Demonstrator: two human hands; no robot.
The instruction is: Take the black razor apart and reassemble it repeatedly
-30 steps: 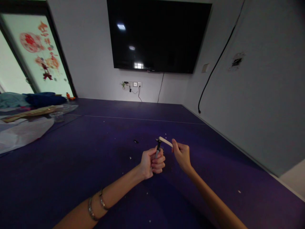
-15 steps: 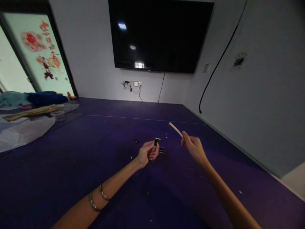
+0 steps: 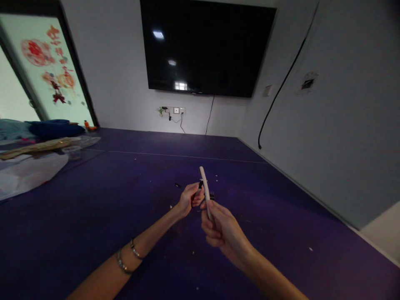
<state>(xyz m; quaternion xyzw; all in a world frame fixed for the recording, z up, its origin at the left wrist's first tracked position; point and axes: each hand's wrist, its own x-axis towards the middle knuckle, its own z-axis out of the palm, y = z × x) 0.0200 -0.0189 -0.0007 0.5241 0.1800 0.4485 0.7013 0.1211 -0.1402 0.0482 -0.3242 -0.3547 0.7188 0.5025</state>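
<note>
My left hand [image 3: 189, 199] is closed around the black-and-silver handle of a small T-shaped razor [image 3: 200, 184], its head pointing up and away from me. My right hand [image 3: 226, 233] grips a white toothbrush [image 3: 204, 180] by its lower handle, with the head upright. From here the toothbrush crosses in front of the razor's head and partly hides it; whether the two touch I cannot tell. Just beyond my hands a small dark case [image 3: 212, 195] lies on the purple surface [image 3: 131, 233], partly covered. To the left of it is a small black piece [image 3: 177, 185].
White scraps are scattered over the surface. At the left lie white plastic sheeting [image 3: 34, 177], a clear cup [image 3: 72, 152], a long tan strip [image 3: 37, 148] and blue cloth [image 3: 58, 129]. A television [image 3: 206, 46] hangs on the back wall; a black cable [image 3: 283, 85] dangles at the right.
My right hand has swung left and nearer to me, bringing the toothbrush from the right to in front of the razor and turning it upright. The left hand keeps its grip on the razor.
</note>
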